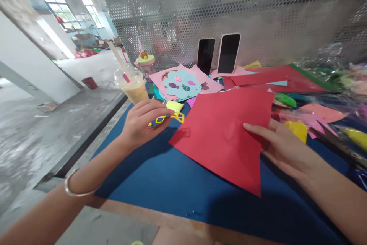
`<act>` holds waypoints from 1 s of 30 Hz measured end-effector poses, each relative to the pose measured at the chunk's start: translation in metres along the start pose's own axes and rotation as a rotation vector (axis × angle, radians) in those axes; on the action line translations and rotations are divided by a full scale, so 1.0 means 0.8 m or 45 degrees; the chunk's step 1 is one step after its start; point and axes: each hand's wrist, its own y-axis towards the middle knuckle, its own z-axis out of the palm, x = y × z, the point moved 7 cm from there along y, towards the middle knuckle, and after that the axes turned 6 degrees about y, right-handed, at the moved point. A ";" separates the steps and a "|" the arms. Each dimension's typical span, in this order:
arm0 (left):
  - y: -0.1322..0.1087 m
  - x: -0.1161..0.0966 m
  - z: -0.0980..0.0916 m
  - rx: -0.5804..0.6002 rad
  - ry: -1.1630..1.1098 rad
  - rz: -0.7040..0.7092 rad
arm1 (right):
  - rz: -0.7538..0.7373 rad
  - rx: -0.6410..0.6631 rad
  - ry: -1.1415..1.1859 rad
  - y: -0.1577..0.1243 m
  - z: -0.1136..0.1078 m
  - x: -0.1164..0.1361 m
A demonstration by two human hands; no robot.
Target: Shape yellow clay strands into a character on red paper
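My right hand [282, 143] grips a sheet of red paper [220, 130] by its right edge, with the thumb on top and the fingers underneath. The sheet is tilted above the blue tabletop [137, 176]. Pinched in my left hand [145, 120] is a small yellow openwork piece [179, 117] with frame-like holes, beside the sheet's left edge. What exactly the piece is, I cannot make out. Just behind that hand lies a pale yellow pad [174, 106]. A pink sheet bearing a light blue scalloped paper shape [182, 84] with small fish-like cutouts lies farther back.
A plastic drink cup [133, 86] with a straw stands at the back left, near a lidded jar [146, 65]. Two phones [228, 54] lean against the perforated metal panel [258, 19]. Scissors [335, 141] and colourful materials in clear bags crowd the right side.
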 end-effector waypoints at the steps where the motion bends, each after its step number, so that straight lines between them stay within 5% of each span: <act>1: -0.013 0.011 -0.001 0.067 0.021 -0.008 | -0.019 -0.030 -0.002 0.001 -0.005 0.004; 4: -0.049 0.036 0.002 0.245 0.039 -0.031 | -0.070 -0.126 -0.023 0.005 -0.019 0.013; 9: -0.079 0.052 0.013 0.330 0.080 -0.028 | -0.046 -0.226 -0.093 0.009 -0.029 0.010; 30: -0.093 0.063 0.018 0.665 -0.047 -0.265 | 0.040 -0.282 -0.144 0.022 -0.049 -0.013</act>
